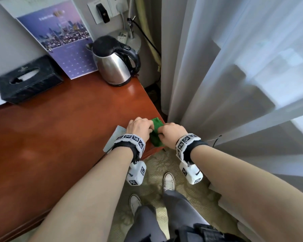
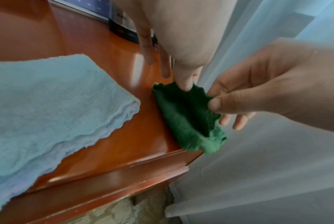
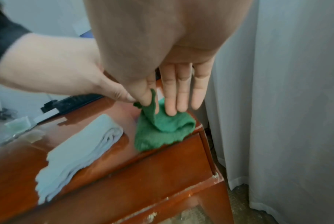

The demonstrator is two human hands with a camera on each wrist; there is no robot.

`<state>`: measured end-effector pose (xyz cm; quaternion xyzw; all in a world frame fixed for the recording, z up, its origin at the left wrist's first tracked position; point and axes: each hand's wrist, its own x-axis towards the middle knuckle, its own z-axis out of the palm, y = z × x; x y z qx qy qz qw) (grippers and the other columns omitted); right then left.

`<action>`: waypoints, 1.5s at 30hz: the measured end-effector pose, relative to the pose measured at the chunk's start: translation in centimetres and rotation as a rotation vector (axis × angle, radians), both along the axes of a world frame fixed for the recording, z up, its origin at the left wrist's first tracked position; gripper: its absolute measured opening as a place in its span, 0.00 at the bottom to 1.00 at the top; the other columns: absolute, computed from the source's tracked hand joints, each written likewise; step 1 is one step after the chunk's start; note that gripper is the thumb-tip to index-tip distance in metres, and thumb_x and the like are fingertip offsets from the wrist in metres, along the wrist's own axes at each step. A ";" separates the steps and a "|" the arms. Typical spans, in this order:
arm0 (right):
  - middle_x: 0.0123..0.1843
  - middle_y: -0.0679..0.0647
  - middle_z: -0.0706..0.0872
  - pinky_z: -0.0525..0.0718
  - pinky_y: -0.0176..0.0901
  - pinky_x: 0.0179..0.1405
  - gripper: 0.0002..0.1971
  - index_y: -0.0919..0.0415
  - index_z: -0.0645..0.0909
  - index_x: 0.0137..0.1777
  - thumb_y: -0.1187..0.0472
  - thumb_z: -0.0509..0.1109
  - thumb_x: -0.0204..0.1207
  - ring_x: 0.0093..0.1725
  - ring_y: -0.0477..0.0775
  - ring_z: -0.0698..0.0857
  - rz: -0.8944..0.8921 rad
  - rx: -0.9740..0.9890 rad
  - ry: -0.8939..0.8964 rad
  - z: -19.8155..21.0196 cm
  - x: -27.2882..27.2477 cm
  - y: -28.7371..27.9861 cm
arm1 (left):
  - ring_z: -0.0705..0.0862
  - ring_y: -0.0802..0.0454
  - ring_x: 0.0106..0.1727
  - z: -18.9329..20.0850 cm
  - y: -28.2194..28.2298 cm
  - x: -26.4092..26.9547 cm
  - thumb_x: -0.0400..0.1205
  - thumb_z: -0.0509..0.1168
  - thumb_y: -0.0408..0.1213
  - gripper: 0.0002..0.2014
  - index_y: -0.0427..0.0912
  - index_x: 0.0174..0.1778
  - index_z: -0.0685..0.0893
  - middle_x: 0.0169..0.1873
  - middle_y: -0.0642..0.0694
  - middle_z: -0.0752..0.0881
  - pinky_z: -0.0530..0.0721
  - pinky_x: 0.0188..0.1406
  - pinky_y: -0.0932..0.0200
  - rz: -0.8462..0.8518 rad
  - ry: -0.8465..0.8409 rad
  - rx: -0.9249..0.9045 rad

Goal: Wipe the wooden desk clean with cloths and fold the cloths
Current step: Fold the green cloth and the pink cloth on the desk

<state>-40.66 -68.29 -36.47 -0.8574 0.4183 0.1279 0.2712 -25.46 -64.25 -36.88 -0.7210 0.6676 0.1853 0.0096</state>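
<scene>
A small green cloth (image 1: pixel 157 131) lies partly folded at the front right corner of the wooden desk (image 1: pixel 68 137). My left hand (image 1: pixel 140 127) and right hand (image 1: pixel 171 134) meet over it. In the left wrist view the left hand (image 2: pixel 184 81) pinches the green cloth (image 2: pixel 185 119) at its far edge, and the right hand (image 2: pixel 216 103) pinches the edge beside it. The right wrist view shows the right hand (image 3: pixel 146 98) lifting a flap of the green cloth (image 3: pixel 162 128), other fingers straight. A folded light blue cloth (image 2: pixel 47 106) lies left of it, partly hidden under my left wrist in the head view.
A steel kettle (image 1: pixel 114 63), a black tissue box (image 1: pixel 28 79) and a calendar (image 1: pixel 59 35) stand along the desk's back. A white curtain (image 1: pixel 226 75) hangs right against the desk's right edge. Carpet and my shoes are below the front edge.
</scene>
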 end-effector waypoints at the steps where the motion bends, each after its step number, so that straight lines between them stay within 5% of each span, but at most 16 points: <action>1: 0.47 0.54 0.83 0.84 0.50 0.45 0.09 0.52 0.82 0.49 0.55 0.60 0.78 0.50 0.60 0.83 -0.028 0.012 -0.017 0.7 -0.1 -0.4 | 0.78 0.47 0.59 0.8 -0.1 0.1 0.84 0.65 0.39 0.06 0.53 0.52 0.86 0.51 0.52 0.86 0.72 0.60 0.50 0.026 0.014 0.001; 4: 0.35 0.52 0.83 0.86 0.50 0.39 0.07 0.54 0.79 0.38 0.55 0.62 0.73 0.42 0.60 0.85 -0.113 0.015 -0.090 3.7 -0.2 -1.7 | 0.80 0.43 0.50 4.0 -0.8 0.6 0.85 0.64 0.41 0.04 0.53 0.52 0.84 0.43 0.48 0.80 0.75 0.56 0.51 0.088 0.046 -0.002; 9: 0.35 0.55 0.87 0.86 0.50 0.44 0.09 0.58 0.84 0.38 0.54 0.67 0.70 0.39 0.56 0.84 -0.167 -0.041 -0.218 10.1 0.4 -3.0 | 0.84 0.42 0.47 9.8 -1.5 1.8 0.84 0.64 0.42 0.02 0.55 0.47 0.81 0.43 0.48 0.87 0.78 0.45 0.51 0.097 0.103 -0.065; 13: 0.32 0.58 0.86 0.85 0.47 0.41 0.10 0.62 0.84 0.35 0.56 0.69 0.71 0.37 0.57 0.82 -0.294 -0.056 -0.368 15.1 1.1 -2.2 | 0.85 0.44 0.47 14.3 -1.1 2.7 0.83 0.65 0.40 0.04 0.54 0.45 0.82 0.42 0.48 0.88 0.84 0.51 0.47 0.126 0.211 -0.146; 17: 0.33 0.62 0.85 0.90 0.57 0.47 0.11 0.66 0.84 0.36 0.57 0.68 0.69 0.40 0.65 0.88 -0.483 0.024 -0.591 19.5 2.3 -1.1 | 0.85 0.44 0.50 18.7 0.2 3.8 0.85 0.64 0.39 0.04 0.47 0.52 0.83 0.45 0.47 0.89 0.82 0.54 0.48 0.134 0.273 -0.271; 20: 0.29 0.59 0.81 0.90 0.62 0.47 0.10 0.62 0.80 0.30 0.56 0.65 0.64 0.33 0.61 0.85 -0.564 0.070 -0.733 22.6 3.8 -0.4 | 0.85 0.46 0.48 21.0 2.0 5.1 0.85 0.65 0.41 0.06 0.45 0.54 0.83 0.44 0.46 0.89 0.82 0.52 0.51 0.156 0.346 -0.357; 24: 0.28 0.58 0.79 0.90 0.63 0.48 0.09 0.57 0.76 0.26 0.61 0.65 0.67 0.32 0.57 0.82 -0.564 0.088 -0.825 26.1 5.9 1.7 | 0.85 0.49 0.47 22.2 4.7 6.6 0.83 0.68 0.44 0.09 0.45 0.55 0.86 0.43 0.47 0.89 0.81 0.51 0.57 0.176 0.438 -0.403; 28: 0.31 0.62 0.79 0.89 0.66 0.44 0.08 0.56 0.76 0.22 0.60 0.64 0.61 0.34 0.60 0.81 -0.605 0.134 -0.925 27.8 7.5 3.4 | 0.87 0.47 0.45 21.3 7.3 8.3 0.79 0.70 0.51 0.11 0.46 0.44 0.86 0.39 0.49 0.89 0.83 0.47 0.55 0.193 0.494 -0.353; 32: 0.29 0.58 0.75 0.79 0.52 0.33 0.07 0.56 0.75 0.20 0.59 0.63 0.57 0.33 0.58 0.76 -0.628 0.157 -0.962 28.9 8.5 4.5 | 0.88 0.48 0.42 20.4 9.4 9.3 0.77 0.73 0.44 0.08 0.53 0.33 0.83 0.35 0.52 0.89 0.86 0.53 0.48 0.203 0.483 -0.332; 40: 0.35 0.62 0.78 0.84 0.48 0.28 0.06 0.62 0.78 0.35 0.61 0.62 0.65 0.29 0.60 0.80 -0.614 0.165 -0.922 30.8 8.3 3.9 | 0.80 0.46 0.42 23.9 10.2 11.5 0.85 0.66 0.37 0.04 0.44 0.45 0.79 0.39 0.45 0.83 0.74 0.44 0.57 0.361 0.421 -0.424; 45: 0.33 0.61 0.78 0.84 0.50 0.27 0.06 0.64 0.78 0.37 0.63 0.61 0.72 0.27 0.60 0.81 -0.597 0.181 -0.933 31.3 8.4 2.8 | 0.84 0.44 0.46 26.2 10.1 13.0 0.84 0.67 0.37 0.07 0.38 0.55 0.84 0.44 0.43 0.86 0.80 0.52 0.55 0.414 0.388 -0.483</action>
